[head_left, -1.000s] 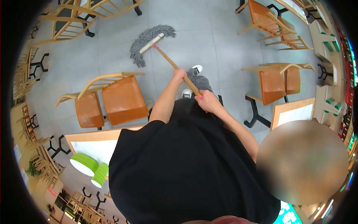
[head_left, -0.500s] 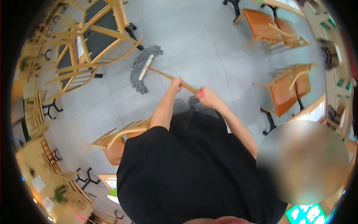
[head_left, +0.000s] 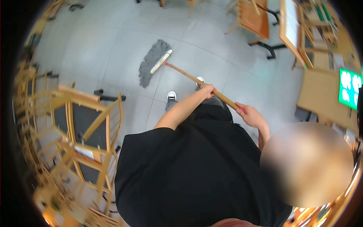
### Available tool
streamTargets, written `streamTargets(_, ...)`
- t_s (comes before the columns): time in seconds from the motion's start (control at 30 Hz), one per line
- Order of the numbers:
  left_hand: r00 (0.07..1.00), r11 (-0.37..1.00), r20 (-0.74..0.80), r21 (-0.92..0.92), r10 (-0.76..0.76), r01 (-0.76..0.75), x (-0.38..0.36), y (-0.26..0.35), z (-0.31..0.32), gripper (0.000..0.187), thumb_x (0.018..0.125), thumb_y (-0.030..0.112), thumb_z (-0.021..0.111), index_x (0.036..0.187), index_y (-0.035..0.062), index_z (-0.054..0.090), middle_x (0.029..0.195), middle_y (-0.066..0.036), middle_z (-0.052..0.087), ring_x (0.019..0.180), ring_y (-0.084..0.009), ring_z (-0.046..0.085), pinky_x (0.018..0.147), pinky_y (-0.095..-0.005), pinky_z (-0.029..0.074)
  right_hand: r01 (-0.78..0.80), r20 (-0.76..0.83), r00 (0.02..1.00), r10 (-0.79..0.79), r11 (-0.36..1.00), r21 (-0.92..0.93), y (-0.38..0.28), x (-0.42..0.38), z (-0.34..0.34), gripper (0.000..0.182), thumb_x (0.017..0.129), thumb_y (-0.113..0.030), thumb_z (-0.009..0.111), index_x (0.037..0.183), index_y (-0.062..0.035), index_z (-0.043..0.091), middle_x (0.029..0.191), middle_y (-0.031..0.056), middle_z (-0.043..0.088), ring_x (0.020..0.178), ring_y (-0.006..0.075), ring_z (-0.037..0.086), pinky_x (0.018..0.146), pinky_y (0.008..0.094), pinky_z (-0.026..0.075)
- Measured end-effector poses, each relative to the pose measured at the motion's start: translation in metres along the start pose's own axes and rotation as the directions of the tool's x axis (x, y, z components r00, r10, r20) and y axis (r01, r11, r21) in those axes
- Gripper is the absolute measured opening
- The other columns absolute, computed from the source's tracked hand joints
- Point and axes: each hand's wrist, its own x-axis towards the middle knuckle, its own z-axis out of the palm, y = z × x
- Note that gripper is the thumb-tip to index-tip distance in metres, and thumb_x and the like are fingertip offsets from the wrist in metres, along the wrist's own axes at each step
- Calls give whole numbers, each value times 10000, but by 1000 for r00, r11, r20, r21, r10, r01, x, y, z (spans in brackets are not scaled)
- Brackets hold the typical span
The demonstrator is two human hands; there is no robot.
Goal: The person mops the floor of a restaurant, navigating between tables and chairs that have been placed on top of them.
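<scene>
A mop with a wooden handle (head_left: 225, 99) slants across in front of my body. Lower on the handle, my left hand (head_left: 207, 90) is closed around the wood. Closer to the upper end, my right hand (head_left: 252, 115) grips it beside my waist. The mop's grey string head (head_left: 154, 59) lies flat on the tiled floor, ahead and slightly left of me, under a pale clamp bar (head_left: 161, 61). My shoe (head_left: 171, 96) shows between the mop head and my left forearm.
Wooden chairs are stacked upside down on a dark-topped table (head_left: 89, 125) at my left. An orange-seated chair (head_left: 254, 20) and a white-topped table (head_left: 290, 28) stand ahead right. A wooden counter (head_left: 321, 92) with a green lit screen (head_left: 349, 89) is at right. Grey tiles (head_left: 117, 49) surround the mop.
The view has turned, so the stacked chairs now sit lower on the left. The mop head has swung slightly right, and both hands are lower and farther right, still on the handle.
</scene>
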Motion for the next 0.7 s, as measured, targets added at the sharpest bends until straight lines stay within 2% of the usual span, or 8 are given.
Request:
streamTargets(0.07, 997, 983, 29, 170, -70, 64, -20, -21, 4, 251, 805, -71, 441, 1035, -29, 350, 727, -125, 511, 552, -196, 532, 467, -332, 498, -138, -99, 984, 145, 987, 80, -7, -40, 36, 382, 879, -228, 466, 1219, -56, 486, 961, 241, 596, 921, 372, 568, 795, 378, 437)
streamTargets(0.17, 994, 903, 15, 421, -108, 92, -31, -67, 11, 267, 791, -84, 437, 1034, -16, 350, 698, -112, 511, 516, -197, 538, 444, -324, 496, -217, -245, 920, 305, 919, 330, -4, -87, 98, 395, 888, -227, 461, 1235, -39, 467, 949, 258, 592, 925, 381, 567, 791, 383, 435)
streamTargets(0.33, 961, 598, 63, 793, -269, 116, -35, -172, 20, 224, 794, -66, 422, 1007, -1, 397, 707, -111, 520, 528, -198, 549, 467, -325, 505, -352, -310, 728, 612, 721, 596, -11, -152, 178, 395, 890, -222, 458, 1230, -19, 465, 944, 253, 598, 924, 382, 570, 790, 381, 439)
streamTargets(0.4, 939, 444, 81, 892, -334, 81, -43, -194, 8, 183, 797, -51, 424, 973, 0, 428, 703, -113, 523, 546, -200, 556, 484, -330, 511, -293, -357, 650, 671, 655, 697, -24, -169, 209, 398, 882, -217, 468, 1217, -2, 471, 947, 264, 592, 921, 390, 569, 790, 387, 443)
streamTargets(0.47, 866, 244, 91, 969, -492, 36, -55, -225, 7, 137, 801, -36, 427, 930, -4, 461, 696, -118, 528, 566, -205, 563, 502, -338, 516, -299, -358, 538, 763, 570, 765, -28, -179, 242, 403, 875, -215, 477, 1212, 6, 472, 953, 270, 588, 930, 390, 567, 796, 391, 442)
streamTargets(0.6, 834, -113, 31, 987, -551, -112, -70, -272, -27, 71, 801, -6, 437, 834, -3, 500, 688, -113, 534, 594, -205, 562, 501, -338, 494, -158, -214, 393, 894, 295, 942, -69, -188, 278, 419, 859, -209, 501, 1203, 27, 456, 978, 288, 573, 953, 399, 557, 817, 393, 433)
streamTargets(0.67, 818, -288, -13, 939, -575, -187, -45, -305, -36, 110, 802, 38, 438, 737, 13, 522, 661, -105, 535, 598, -190, 551, 505, -314, 473, 3, -221, 333, 917, 233, 972, -48, -190, 296, 430, 839, -183, 529, 1200, 38, 450, 1005, 270, 579, 967, 370, 565, 833, 375, 426)
streamTargets(0.7, 842, -351, -20, 914, -539, -203, -80, -310, -25, 87, 830, 34, 446, 873, -13, 505, 710, -108, 534, 612, -210, 563, 475, -343, 458, 63, -232, 277, 932, 224, 973, -46, -181, 305, 433, 833, -175, 537, 1200, 38, 451, 1015, 263, 580, 975, 363, 563, 843, 371, 421)
